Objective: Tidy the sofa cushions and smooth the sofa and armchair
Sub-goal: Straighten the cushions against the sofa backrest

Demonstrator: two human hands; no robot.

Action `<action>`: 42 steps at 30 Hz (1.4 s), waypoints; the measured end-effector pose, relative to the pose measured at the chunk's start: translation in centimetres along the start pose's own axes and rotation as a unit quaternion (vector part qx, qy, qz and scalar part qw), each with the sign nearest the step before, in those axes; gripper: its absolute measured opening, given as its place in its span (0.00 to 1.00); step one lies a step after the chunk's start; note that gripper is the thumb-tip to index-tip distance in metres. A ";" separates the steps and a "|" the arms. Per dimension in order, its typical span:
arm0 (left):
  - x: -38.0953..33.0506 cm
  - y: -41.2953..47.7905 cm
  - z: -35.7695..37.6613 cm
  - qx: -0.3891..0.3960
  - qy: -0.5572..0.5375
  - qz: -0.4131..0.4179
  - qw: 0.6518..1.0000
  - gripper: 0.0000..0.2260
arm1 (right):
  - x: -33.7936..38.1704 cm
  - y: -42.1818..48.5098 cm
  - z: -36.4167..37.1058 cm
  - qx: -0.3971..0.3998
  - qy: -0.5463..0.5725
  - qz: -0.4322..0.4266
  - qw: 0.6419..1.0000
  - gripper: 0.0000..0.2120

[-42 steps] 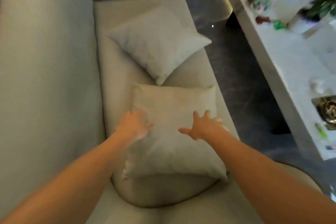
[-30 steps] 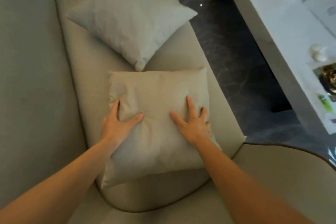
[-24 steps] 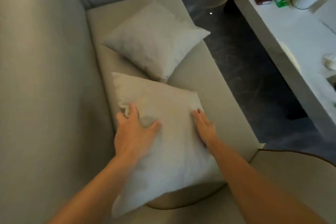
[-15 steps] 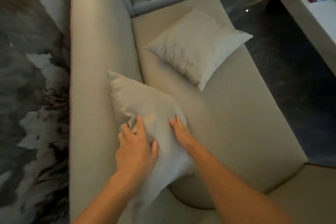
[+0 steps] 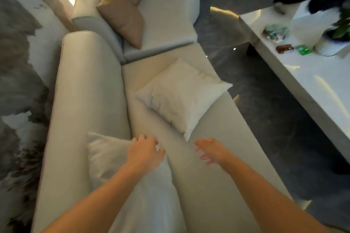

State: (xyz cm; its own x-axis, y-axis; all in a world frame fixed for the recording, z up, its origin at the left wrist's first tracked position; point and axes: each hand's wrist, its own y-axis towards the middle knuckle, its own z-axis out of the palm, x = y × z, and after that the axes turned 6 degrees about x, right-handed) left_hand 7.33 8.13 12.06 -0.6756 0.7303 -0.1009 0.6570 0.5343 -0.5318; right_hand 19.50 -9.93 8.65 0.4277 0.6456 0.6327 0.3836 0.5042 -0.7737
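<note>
A cream sofa (image 5: 217,138) runs away from me, its rounded backrest (image 5: 85,100) on the left. One pale cushion (image 5: 113,159) leans against the backrest under my left forearm. My left hand (image 5: 145,153) hovers just off its upper right edge, fingers curled and apart, holding nothing. My right hand (image 5: 212,151) floats open above the bare seat. A second pale cushion (image 5: 181,94) lies flat, turned like a diamond, farther along the seat, its near corner between my two hands.
Beyond the sofa stands a grey armchair (image 5: 166,15) with two tan cushions (image 5: 123,13). A long white table (image 5: 306,85) on the right carries a potted plant (image 5: 333,41) and small items. Dark floor (image 5: 269,111) separates sofa and table.
Both hands lifted the near cushion off the seat, stood it against the backrest and let go. The hands now hover free, and the view has swung up toward the armchair.
</note>
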 end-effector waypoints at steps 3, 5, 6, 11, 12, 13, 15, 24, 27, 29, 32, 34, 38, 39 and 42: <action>0.0 9.6 -1.3 0.017 -0.024 0.024 0.999 0.19 | 2.8 4.2 -1.6 -0.059 0.019 -0.020 0.998 0.17; 0.9 16.0 -2.0 -0.021 -0.001 0.044 0.999 0.19 | 4.2 8.3 -1.8 -0.087 0.058 -0.019 0.994 0.30; 1.5 19.0 -2.3 -0.051 0.016 0.049 0.997 0.20 | 5.0 10.9 -1.8 -0.104 0.082 -0.018 0.991 0.34; 2.6 31.0 -4.3 -0.115 -0.048 0.055 0.991 0.27 | 7.3 23.1 -0.4 -0.240 0.178 -0.017 0.954 0.46; 2.5 33.2 -4.5 -0.120 -0.070 0.057 0.989 0.29 | 6.7 25.3 0.1 -0.257 0.170 -0.014 0.951 0.46; 2.5 35.1 -4.4 -0.120 -0.084 0.057 0.988 0.33 | 5.7 27.1 0.4 -0.270 0.153 -0.009 0.950 0.46; 2.4 38.0 -3.9 -0.097 -0.092 0.045 0.990 0.46 | 3.4 29.8 0.3 -0.297 0.138 -0.016 0.945 0.45; 3.2 37.9 -2.5 -0.040 -0.193 0.045 0.979 0.60 | 0.2 29.9 -1.1 -0.244 0.222 -0.126 0.936 0.42; 3.2 34.2 -3.8 -0.007 -0.177 0.132 0.975 0.48 | -0.8 26.1 -1.7 -0.220 0.248 -0.107 0.937 0.39; 3.6 31.7 -4.9 -0.018 -0.161 0.160 0.974 0.41 | -0.3 24.6 -1.5 -0.234 0.232 -0.066 0.942 0.37; 4.9 27.5 -8.1 -0.085 -0.119 0.166 0.975 0.29 | 3.5 23.9 -0.1 -0.210 0.217 -0.056 0.952 0.31; 6.8 24.8 -11.1 -0.166 -0.097 0.146 0.970 0.22 | 7.7 24.3 2.1 -0.191 0.202 -0.068 0.958 0.30; 12.7 20.9 -16.3 -0.282 -0.105 0.059 0.952 0.15 | 14.5 24.6 9.9 -0.150 0.150 -0.150 0.966 0.25; 14.3 20.2 -16.7 -0.284 -0.109 0.048 0.952 0.15 | 15.6 24.3 12.5 -0.124 0.129 -0.162 0.970 0.25; 18.8 18.5 -16.2 -0.184 -0.113 0.062 0.974 0.16 | 17.7 22.4 19.6 -0.052 0.087 -0.119 0.988 0.30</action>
State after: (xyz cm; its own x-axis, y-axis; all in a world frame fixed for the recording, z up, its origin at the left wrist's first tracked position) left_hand 12.21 38.66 13.99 -0.6120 0.7094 -0.3495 0.7861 0.5941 -0.1706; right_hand 19.61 24.01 1.85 0.4457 0.4022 0.7997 0.5693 0.5621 -0.6000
